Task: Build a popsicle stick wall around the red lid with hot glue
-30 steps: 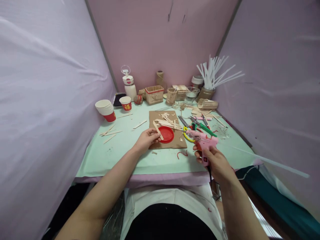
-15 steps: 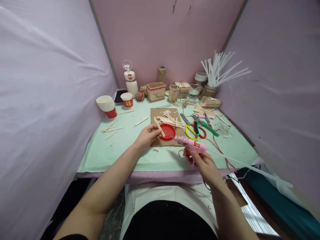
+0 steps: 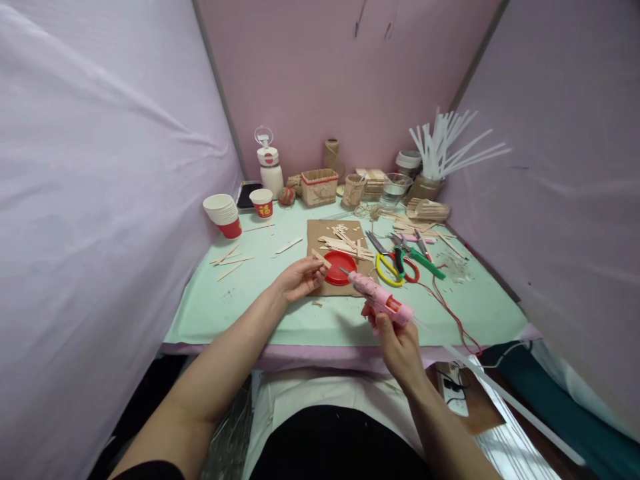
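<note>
My left hand pinches a flat wooden craft stick beside the left rim of a red round dish. In my right hand is a pink hot glue gun, its nozzle pointing up and left over the dish's right edge, apart from the stick. A long whitish glue stick trails from the gun's back. Under the dish lies a brown cardboard sheet, with a pile of cut wooden sticks on it.
Scissors with yellow and red handles and green-handled pliers lie right of the cardboard. Stacked paper cups stand at left. A woven-looking box, a glass bowl of water and a jar of white glue sticks line the back.
The glue gun's nozzle now tilts more steeply upward, and its rear end has dropped. The wooden stick in my left hand has turned and shows shorter. The whole view has shifted slightly.
</note>
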The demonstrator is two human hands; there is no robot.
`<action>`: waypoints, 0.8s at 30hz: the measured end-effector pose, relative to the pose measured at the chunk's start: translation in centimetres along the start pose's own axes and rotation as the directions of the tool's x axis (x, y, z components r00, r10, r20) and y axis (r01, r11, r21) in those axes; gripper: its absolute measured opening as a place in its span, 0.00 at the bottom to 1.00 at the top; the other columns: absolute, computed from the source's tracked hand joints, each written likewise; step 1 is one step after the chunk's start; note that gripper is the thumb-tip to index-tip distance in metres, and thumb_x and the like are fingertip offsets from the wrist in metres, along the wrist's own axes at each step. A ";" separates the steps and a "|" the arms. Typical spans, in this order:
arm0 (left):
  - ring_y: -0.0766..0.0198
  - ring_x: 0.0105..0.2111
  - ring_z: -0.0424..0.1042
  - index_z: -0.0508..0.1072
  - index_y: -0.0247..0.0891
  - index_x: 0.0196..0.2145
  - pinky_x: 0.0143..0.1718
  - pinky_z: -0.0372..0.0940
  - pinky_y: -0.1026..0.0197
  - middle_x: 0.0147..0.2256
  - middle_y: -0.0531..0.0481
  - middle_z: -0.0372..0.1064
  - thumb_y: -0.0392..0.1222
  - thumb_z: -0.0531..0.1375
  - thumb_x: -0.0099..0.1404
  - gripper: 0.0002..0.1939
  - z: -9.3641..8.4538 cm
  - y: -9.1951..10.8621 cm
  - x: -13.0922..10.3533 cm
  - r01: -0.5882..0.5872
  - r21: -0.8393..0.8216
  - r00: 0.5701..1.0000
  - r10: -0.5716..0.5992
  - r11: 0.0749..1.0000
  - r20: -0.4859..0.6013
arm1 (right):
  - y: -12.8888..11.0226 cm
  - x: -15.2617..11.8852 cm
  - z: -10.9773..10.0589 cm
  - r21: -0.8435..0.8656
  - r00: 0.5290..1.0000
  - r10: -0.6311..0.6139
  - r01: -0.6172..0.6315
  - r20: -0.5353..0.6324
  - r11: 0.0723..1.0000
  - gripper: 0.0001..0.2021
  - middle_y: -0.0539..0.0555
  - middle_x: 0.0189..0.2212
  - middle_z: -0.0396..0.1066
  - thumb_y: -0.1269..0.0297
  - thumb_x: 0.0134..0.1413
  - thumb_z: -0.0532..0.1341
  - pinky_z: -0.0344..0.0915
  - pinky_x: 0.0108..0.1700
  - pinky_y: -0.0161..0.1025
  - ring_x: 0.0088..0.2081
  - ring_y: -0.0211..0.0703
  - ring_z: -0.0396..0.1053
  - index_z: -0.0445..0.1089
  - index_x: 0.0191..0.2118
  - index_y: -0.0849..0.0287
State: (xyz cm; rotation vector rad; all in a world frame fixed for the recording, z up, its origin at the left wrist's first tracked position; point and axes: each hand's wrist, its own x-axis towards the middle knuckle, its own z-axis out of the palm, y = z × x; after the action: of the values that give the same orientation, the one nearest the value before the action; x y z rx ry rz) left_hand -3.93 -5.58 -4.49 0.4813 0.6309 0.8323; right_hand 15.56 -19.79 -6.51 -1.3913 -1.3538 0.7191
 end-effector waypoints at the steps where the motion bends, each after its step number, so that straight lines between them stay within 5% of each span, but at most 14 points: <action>1: 0.74 0.24 0.70 0.68 0.31 0.28 0.26 0.66 0.75 0.25 0.50 0.69 0.26 0.60 0.59 0.05 0.0 0.0 0.0 0.001 -0.009 1.000 -0.001 1.000 0.002 | 0.1 0.0 0.2 -0.007 1.000 -0.004 0.004 -0.003 1.000 0.19 0.55 0.33 0.73 0.47 0.60 0.52 0.63 0.31 0.38 0.34 0.46 0.69 0.72 0.36 0.58; 24: 0.75 0.23 0.68 0.70 0.32 0.29 0.24 0.65 0.75 0.25 0.51 0.68 0.26 0.61 0.58 0.05 0.2 0.2 -0.3 -0.042 0.029 0.999 0.041 0.999 0.031 | 1.0 0.0 0.2 -0.029 0.998 0.045 -0.046 -0.045 0.999 0.20 0.55 0.31 0.73 0.48 0.59 0.53 0.61 0.30 0.38 0.31 0.45 0.68 0.73 0.36 0.58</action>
State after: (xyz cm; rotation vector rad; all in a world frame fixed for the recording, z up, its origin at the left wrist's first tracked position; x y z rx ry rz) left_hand -4.01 -5.72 -4.12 0.5346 0.6073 0.8546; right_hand 15.78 -19.60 -7.52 -1.4574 -1.3071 0.6966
